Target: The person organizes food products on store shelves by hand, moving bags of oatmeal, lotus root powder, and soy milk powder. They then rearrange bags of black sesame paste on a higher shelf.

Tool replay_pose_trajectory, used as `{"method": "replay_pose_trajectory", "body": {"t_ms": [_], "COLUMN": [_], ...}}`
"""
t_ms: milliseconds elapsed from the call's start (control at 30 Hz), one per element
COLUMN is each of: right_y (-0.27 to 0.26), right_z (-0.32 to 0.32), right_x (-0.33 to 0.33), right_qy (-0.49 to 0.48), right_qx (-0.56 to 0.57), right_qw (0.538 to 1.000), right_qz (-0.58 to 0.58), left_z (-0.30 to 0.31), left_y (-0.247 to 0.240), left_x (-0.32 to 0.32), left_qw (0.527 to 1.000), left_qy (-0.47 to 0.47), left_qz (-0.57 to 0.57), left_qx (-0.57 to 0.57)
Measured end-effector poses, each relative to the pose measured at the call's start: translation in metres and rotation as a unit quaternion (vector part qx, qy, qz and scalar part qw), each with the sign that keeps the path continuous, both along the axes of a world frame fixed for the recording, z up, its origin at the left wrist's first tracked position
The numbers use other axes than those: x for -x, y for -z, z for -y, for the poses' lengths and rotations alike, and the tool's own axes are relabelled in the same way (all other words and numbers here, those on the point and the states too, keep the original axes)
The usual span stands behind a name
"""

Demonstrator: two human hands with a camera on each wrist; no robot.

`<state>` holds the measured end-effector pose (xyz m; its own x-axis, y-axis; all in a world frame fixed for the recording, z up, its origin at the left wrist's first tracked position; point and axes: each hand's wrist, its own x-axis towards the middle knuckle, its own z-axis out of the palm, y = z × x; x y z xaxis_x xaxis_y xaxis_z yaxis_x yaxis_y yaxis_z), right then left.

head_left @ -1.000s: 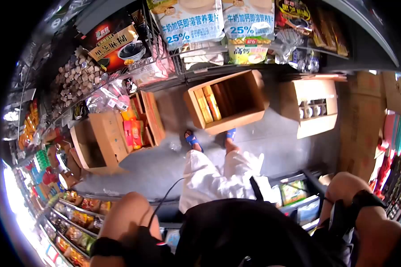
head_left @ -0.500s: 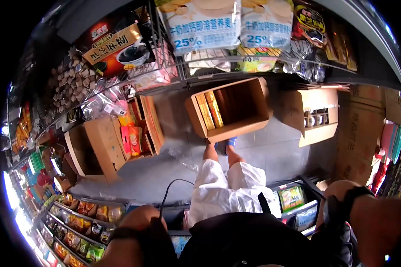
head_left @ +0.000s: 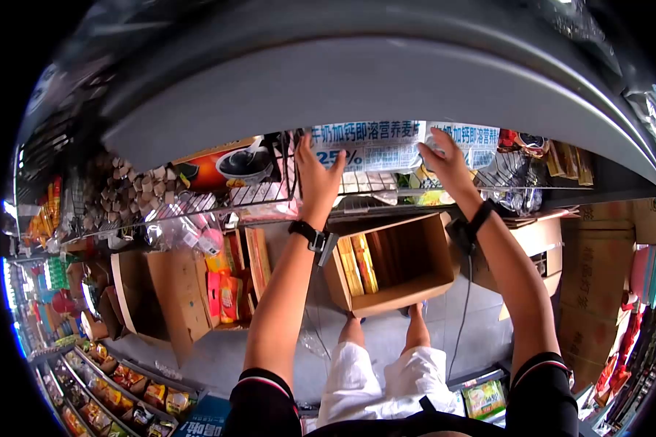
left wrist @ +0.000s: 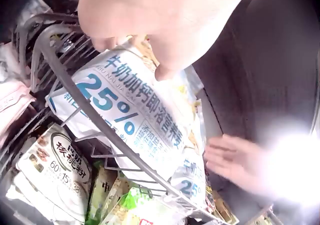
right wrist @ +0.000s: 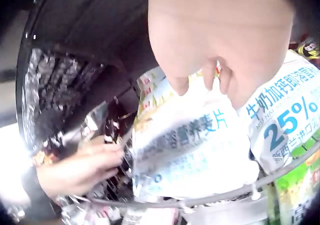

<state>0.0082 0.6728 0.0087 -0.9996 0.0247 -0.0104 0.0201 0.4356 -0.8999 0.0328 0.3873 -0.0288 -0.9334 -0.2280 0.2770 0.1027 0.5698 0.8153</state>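
A white bag of cereal with blue print [head_left: 386, 135] stands in a wire shelf basket, between both hands. My left hand [head_left: 318, 182] holds its left edge, the thumb over the front and the fingers at the side. At the right edge, my right hand [head_left: 450, 169] grips it with bent fingers, beside a second matching bag [head_left: 481, 138]. The left wrist view shows the left hand [left wrist: 160, 19] over the bag's top [left wrist: 135, 109]; in the right wrist view the right hand's fingers [right wrist: 225, 79] curl at the top of the blurred bag [right wrist: 195, 150]. Fingertips are partly hidden.
A grey shelf panel [head_left: 386, 80] overhangs the basket. Below, an open carton [head_left: 408, 295] holds yellow packs, with another carton [head_left: 175, 291] to its left and one [head_left: 536, 237] to its right. Wire mesh [head_left: 251, 195] runs along the shelf front.
Both arms have risen from low in the view up to the shelf, and the hands have taken hold of the bag. The upper shelf panel now covers more of the view.
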Motion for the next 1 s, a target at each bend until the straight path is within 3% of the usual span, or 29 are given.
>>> {"method": "replay_pose_trajectory", "body": {"t_ms": [33,100,133,167,233,267,367,400,533,633,667,700,767,800,900,933,967,1000], "right_y": [0.009,0.018,0.030,0.050,0.077,0.086,0.076,0.075,0.076,0.061,0.052,0.040,0.023,0.025,0.046,0.051,0.057,0.055], "right_z": [0.007,0.007,0.006,0.001,-0.002,0.000,0.009,0.010,0.010,0.008,0.007,0.009,0.014,0.016,0.020,0.020,0.019,0.019], "right_x": [0.005,0.020,0.028,0.040,0.050,0.051,0.051,0.055,0.050,0.041,0.043,0.045,0.052,0.068,0.092,0.086,0.081,0.077], "right_qy": [0.025,-0.078,-0.074,-0.087,-0.059,-0.028,0.005,-0.003,-0.033,-0.041,-0.043,-0.044,-0.037,-0.045,-0.049,-0.025,-0.001,-0.009], "right_qx": [0.007,0.093,0.138,0.122,0.013,-0.041,-0.159,-0.135,-0.067,-0.029,-0.008,0.013,0.025,0.039,0.026,-0.025,-0.075,-0.072], "right_qw": [0.999,0.993,0.987,0.988,0.993,0.991,0.979,0.982,0.987,0.982,0.978,0.973,0.967,0.969,0.985,0.987,0.987,0.984], "right_qz": [-0.018,-0.010,-0.026,-0.035,-0.104,-0.126,-0.131,-0.131,-0.145,-0.180,-0.202,-0.224,-0.252,-0.238,-0.164,-0.154,-0.142,-0.166], "left_z": [-0.002,-0.006,-0.012,-0.011,-0.005,0.003,-0.011,-0.006,-0.006,-0.011,-0.008,-0.009,-0.003,0.007,-0.012,-0.010,-0.007,-0.010], "left_y": [0.011,0.026,0.028,0.036,0.026,0.060,0.035,0.037,0.042,0.031,0.037,0.026,0.019,0.031,0.012,0.014,0.022,0.028], "left_x": [0.009,0.014,0.013,0.019,0.032,0.047,0.038,0.041,0.030,0.024,0.030,0.036,0.056,0.069,0.061,0.060,0.061,0.055], "left_qw": [1.000,0.995,0.997,0.998,0.976,0.975,0.952,0.966,0.975,0.999,0.997,0.998,0.981,0.981,0.993,0.994,0.998,0.996], "left_qy": [-0.020,0.003,-0.011,-0.028,0.070,0.084,0.084,0.116,0.080,-0.027,-0.021,-0.021,-0.006,0.012,-0.071,-0.055,-0.029,-0.032], "left_qz": [0.020,0.070,0.073,0.061,0.078,0.050,0.079,0.101,0.087,0.018,0.000,-0.051,-0.021,-0.032,-0.019,0.013,0.053,0.062], "left_qx": [-0.004,-0.072,-0.032,0.002,-0.188,-0.198,-0.284,-0.207,-0.188,0.030,-0.080,-0.034,-0.192,-0.192,0.089,0.098,0.024,0.051]}}
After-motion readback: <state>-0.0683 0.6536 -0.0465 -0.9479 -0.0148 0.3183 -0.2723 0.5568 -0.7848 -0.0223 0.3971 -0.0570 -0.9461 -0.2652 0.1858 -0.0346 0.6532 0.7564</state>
